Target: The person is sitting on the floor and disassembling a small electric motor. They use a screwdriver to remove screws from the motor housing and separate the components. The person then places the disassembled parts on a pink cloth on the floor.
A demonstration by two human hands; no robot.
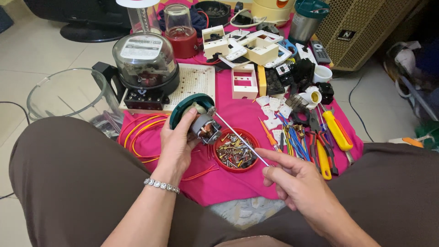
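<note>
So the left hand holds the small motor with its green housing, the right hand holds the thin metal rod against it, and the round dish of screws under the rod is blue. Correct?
Not quite: the dish of screws is red, not blue, as the head view shows. The rest stands: the left hand holds the small motor with its green housing, and the right hand holds the thin metal rod against it.

Motor [205,128]: bare metal core, dull grey, copper windings showing; its green cap [185,106] glossy plastic. Thin rod [240,139]: polished metal, bright. Red dish [236,149]: shiny plastic, full of small brass and steel bits. Cloth [228,183]: matt pink fabric, slightly creased. Meter [145,61]: clear glossy dome. Switch boxes [244,82]: smooth cream plastic. Floor [41,50]: pale glazed tile.
</note>
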